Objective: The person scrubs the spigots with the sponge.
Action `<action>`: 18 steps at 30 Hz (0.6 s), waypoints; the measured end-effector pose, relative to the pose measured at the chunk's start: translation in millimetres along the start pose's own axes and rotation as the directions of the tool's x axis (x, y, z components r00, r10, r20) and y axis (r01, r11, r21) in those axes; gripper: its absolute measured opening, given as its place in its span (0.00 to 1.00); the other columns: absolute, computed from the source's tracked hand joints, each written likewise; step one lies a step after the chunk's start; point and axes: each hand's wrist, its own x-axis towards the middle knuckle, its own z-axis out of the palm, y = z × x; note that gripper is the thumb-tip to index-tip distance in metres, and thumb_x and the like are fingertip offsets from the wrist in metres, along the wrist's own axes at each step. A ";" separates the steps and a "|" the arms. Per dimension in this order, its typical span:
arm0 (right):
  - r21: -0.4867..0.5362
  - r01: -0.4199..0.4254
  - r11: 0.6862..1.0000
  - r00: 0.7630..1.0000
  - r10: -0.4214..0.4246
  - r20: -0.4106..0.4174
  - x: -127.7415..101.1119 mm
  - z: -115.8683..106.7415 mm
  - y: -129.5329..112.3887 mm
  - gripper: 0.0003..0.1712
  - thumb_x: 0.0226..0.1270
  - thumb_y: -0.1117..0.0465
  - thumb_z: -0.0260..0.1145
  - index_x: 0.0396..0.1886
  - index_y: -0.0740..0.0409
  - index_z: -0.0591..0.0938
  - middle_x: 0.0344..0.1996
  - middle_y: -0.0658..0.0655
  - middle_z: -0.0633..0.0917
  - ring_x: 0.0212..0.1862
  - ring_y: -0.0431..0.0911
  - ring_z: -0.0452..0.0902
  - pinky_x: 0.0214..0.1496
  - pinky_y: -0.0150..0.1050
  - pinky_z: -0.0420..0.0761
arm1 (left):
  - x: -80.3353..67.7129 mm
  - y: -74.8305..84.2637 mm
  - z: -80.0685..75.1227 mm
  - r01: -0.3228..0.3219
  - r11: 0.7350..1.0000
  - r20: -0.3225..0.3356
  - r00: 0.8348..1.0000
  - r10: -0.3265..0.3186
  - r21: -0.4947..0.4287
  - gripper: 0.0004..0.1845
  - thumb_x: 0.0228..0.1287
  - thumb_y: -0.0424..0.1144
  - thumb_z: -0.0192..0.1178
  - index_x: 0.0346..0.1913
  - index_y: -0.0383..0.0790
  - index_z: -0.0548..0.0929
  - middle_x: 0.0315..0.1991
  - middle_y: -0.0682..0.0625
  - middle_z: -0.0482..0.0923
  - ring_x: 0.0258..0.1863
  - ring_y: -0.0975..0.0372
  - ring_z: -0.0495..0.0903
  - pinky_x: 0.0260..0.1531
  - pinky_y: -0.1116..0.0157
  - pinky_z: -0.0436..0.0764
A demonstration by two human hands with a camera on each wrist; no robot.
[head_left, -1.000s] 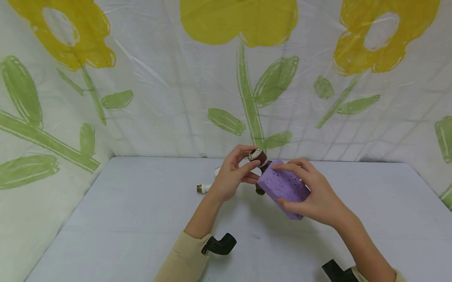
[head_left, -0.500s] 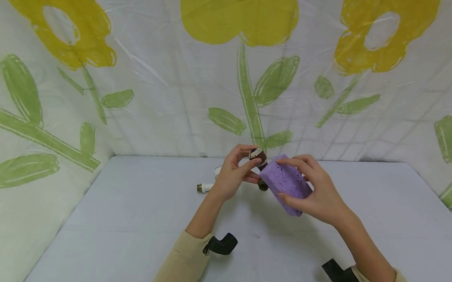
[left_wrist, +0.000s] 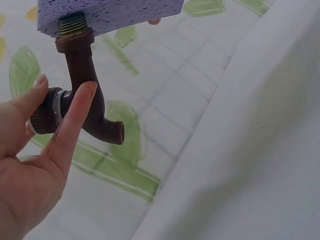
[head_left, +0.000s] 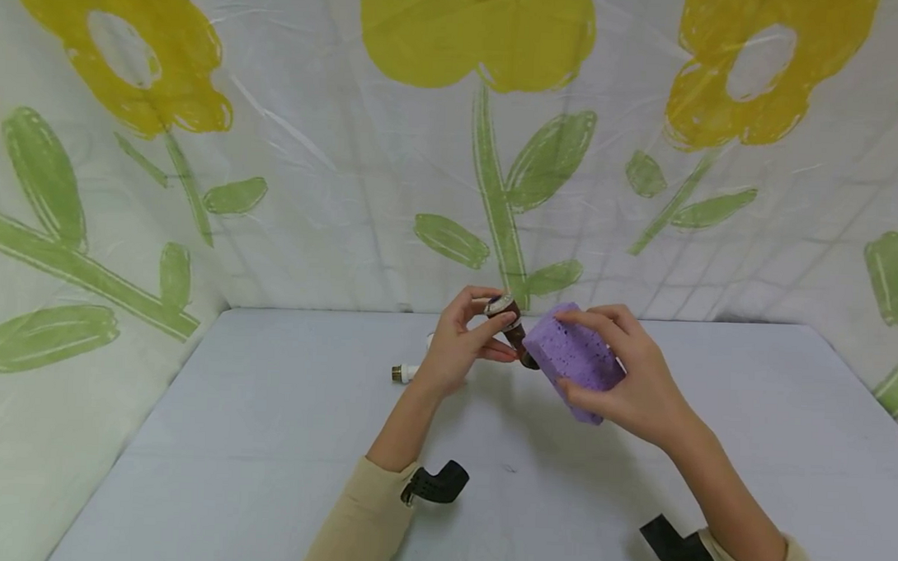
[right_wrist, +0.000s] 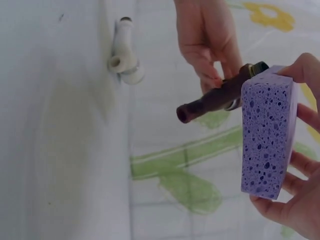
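My left hand holds a dark brown tap by its round knob, thumb and fingers around it, above the table. In the left wrist view the tap's brass threaded inlet meets the face of a purple sponge, and its curved spout points away from the sponge. My right hand grips that thick, pored sponge between thumb and fingers. The right wrist view shows the sponge on edge beside the threaded end, with the tap slanting down from it.
A white tap with a brass-threaded end lies on the pale table, partly hidden behind my left hand in the head view. Behind the table hangs a white sheet painted with yellow flowers and green leaves.
The brown tap has turned in my left hand, its lower end swinging right and up. The sponge has shifted slightly up and right with my right hand.
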 end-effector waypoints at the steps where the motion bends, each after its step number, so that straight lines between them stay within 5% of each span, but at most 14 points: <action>1: -0.003 -0.003 1.000 1.000 0.003 -0.007 0.0 -0.5 0.5 0.42 0.45 0.68 0.83 0.66 0.50 0.83 0.54 0.57 0.79 0.49 0.47 0.76 0.39 0.36 0.83 | -0.1 0.4 -0.8 0.009 1.000 0.007 1.000 -0.009 -0.006 0.22 0.78 0.25 0.57 0.70 0.29 0.69 0.55 0.42 0.75 0.23 0.62 0.88 0.32 0.62 0.92; 9: 0.010 -0.051 0.999 0.998 0.051 -0.041 0.3 -4.1 3.5 0.42 0.49 0.69 0.82 0.68 0.50 0.82 0.55 0.55 0.79 0.51 0.39 0.72 0.40 0.35 0.77 | 1.0 1.8 -7.3 0.038 0.999 0.067 0.997 -0.037 -0.004 0.28 0.75 0.20 0.57 0.75 0.28 0.67 0.62 0.34 0.73 0.28 0.62 0.90 0.40 0.63 0.91; 14: 0.018 -0.073 0.997 0.996 0.074 -0.040 -0.3 -5.7 5.2 0.42 0.52 0.71 0.80 0.69 0.52 0.80 0.57 0.56 0.78 0.51 0.38 0.70 0.42 0.33 0.79 | 0.8 2.6 -10.1 0.018 0.996 0.013 1.000 -0.019 0.085 0.26 0.72 0.23 0.63 0.71 0.30 0.74 0.58 0.38 0.78 0.29 0.66 0.86 0.36 0.69 0.88; 18: 0.033 -0.099 0.995 0.994 0.100 -0.044 -0.2 -8.3 6.6 0.42 0.54 0.73 0.79 0.71 0.54 0.78 0.56 0.58 0.77 0.49 0.40 0.69 0.42 0.28 0.79 | 0.0 3.1 -11.0 0.005 0.990 -0.022 1.000 -0.002 0.143 0.25 0.69 0.25 0.67 0.68 0.32 0.78 0.52 0.45 0.82 0.40 0.66 0.86 0.47 0.67 0.86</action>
